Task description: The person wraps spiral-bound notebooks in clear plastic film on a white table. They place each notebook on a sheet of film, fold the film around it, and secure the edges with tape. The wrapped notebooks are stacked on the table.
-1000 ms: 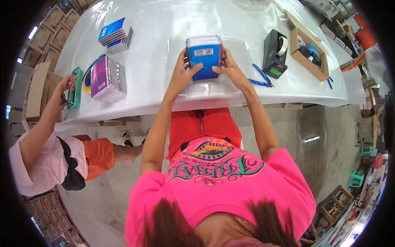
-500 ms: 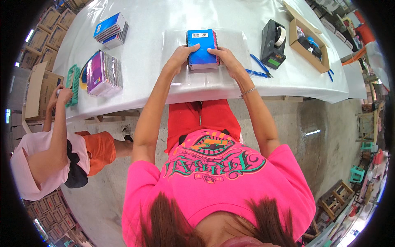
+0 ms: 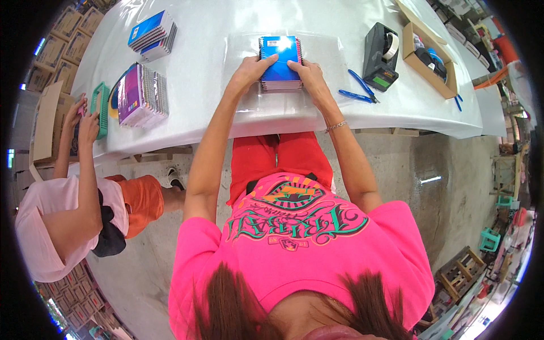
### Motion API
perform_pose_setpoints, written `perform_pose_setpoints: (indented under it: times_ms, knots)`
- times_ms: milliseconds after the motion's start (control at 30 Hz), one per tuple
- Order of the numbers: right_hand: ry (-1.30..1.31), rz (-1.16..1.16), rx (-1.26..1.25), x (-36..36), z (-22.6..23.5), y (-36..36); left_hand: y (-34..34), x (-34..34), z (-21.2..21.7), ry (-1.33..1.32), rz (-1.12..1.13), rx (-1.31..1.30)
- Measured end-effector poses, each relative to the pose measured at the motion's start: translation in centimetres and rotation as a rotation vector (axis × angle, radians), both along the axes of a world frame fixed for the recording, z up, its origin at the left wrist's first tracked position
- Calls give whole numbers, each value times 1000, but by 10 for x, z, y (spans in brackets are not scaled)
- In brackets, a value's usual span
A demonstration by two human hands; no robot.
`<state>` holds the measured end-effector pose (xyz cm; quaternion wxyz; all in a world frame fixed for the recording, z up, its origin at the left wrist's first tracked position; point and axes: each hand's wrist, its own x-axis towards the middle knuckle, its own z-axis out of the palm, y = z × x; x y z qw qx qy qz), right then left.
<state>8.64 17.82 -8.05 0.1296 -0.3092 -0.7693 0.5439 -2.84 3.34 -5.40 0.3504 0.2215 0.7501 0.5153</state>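
A stack of spiral notebooks [image 3: 280, 72] with a blue cover on top lies on a clear plastic sheet [image 3: 258, 105] in front of me. My left hand [image 3: 251, 72] clasps its left side, thumb on the cover. Its right side is gripped by my right hand [image 3: 310, 77], the thumb also pressing on the blue cover. My fingers go down behind the stack's sides and are partly hidden. Just right of my right hand lie blue-handled pliers [image 3: 362, 89].
A black tape dispenser [image 3: 381, 56] and an open cardboard box [image 3: 430, 59] stand on the right. To the left are blue notebooks [image 3: 152, 35], purple notebooks [image 3: 141, 97] and a green basket [image 3: 100, 110]. Beside the table a co-worker [image 3: 73, 209] has both hands near the basket.
Both my hands stay on the notebook stack, which has shifted slightly up and right in view; glare now shows on its cover. The co-worker's hands have moved a little.
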Motion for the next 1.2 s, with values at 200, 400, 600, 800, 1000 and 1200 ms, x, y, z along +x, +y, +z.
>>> perform_pose_setpoints:
  times_ms: [200, 400, 600, 800, 1000, 1200]
  knots:
    - [28, -13, -86, -2, -8, 7, 9, 3, -17, 365, 245, -207]
    - [109, -244, 485, 57, 4, 56, 23, 94, 25, 900, 189, 273]
    - [-160, -197, 799, 132, 5, 57, 68, 133, -2, 758, -218, 103]
    - [51, -181, 769, 154, -6, 56, 71, 135, -20, 661, -224, 192]
    - [143, -186, 770, 156, -10, 58, 71, 136, -16, 581, 33, 342]
    - [186, -195, 773, 156, -15, 58, 71, 135, -6, 693, 81, 463]
